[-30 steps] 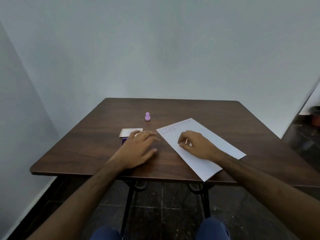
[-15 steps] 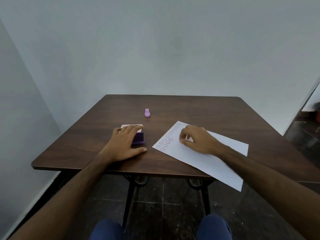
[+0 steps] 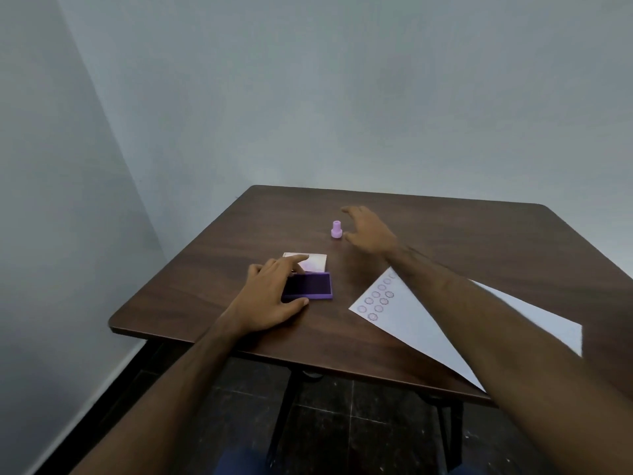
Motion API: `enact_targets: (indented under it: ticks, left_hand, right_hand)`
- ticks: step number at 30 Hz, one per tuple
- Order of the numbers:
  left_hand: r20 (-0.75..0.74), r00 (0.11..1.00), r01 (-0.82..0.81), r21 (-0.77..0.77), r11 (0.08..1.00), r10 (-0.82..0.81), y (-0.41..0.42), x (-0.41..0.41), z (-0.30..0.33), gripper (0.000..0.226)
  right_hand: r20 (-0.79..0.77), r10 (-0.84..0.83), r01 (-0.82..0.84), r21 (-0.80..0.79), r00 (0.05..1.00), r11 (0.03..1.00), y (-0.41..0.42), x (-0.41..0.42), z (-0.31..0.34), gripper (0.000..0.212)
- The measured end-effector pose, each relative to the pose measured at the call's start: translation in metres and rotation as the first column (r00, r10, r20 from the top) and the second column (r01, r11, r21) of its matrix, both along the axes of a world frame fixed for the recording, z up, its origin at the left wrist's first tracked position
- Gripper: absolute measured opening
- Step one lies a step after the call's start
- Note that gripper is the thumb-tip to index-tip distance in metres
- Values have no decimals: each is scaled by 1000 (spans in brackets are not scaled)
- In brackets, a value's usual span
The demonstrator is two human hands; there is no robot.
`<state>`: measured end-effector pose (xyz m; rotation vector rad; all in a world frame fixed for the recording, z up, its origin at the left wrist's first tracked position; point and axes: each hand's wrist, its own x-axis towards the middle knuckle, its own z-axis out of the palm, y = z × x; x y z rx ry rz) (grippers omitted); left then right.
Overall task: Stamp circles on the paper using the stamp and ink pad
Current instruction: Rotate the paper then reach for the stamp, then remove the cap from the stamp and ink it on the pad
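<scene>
Dark wood table (image 3: 445, 234) w/ white paper (image 3: 428, 334) at right, its near corner over the edge; purple circles stamped near its left corner. R hand (image 3: 368, 231) fingers spread wide, empty, just beside the pink stamp (image 3: 336, 230), which stands upright, not touching. L hand (image 3: 270, 296) flat, fingers loose, resting on the open purple ink pad (image 3: 310, 286); its lid (image 3: 308, 262) lies behind.
</scene>
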<state>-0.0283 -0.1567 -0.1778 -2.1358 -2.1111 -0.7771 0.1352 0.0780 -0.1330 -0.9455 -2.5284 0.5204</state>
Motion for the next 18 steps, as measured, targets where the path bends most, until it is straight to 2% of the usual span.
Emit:
enact_targets:
  ticks: [3, 6, 7, 10, 12, 14, 16, 18]
  left_hand:
    - [-3, 1000, -6, 25, 1000, 7, 3, -2, -4, 76]
    - [11, 1000, -26, 20, 999, 26, 6, -4, -6, 81]
    - [25, 999, -32, 6, 999, 31, 7, -4, -6, 83]
    - [64, 997, -40, -27, 999, 42, 9, -4, -5, 86]
    - [83, 995, -44, -38, 998, 47, 9, -4, -4, 86]
    - [80, 996, -39, -38, 999, 42, 9, -4, -4, 86]
    - [64, 997, -29, -33, 999, 31, 8, -2, -2, 85]
    - [116, 993, -7, -45, 999, 13, 5, 2, 1, 84]
  right_hand:
    - [91, 5, -5, 3, 996, 1000, 16, -20, -4, 52]
    - [107, 36, -40, 31, 994, 999, 24, -26, -9, 19]
    - [97, 36, -41, 41, 995, 998, 25, -26, -10, 15]
    - [59, 1, -8, 114, 998, 993, 22, -20, -13, 18]
    - [0, -9, 9, 102, 1000, 995, 17, -11, -13, 17]
    - [-140, -12, 10, -12, 990, 1000, 9, -1, -11, 14]
    - [-316, -45, -24, -212, 948, 977, -5, 8, -7, 11]
    - [-440, -93, -161, -506, 893, 848, -23, 13, -2, 20]
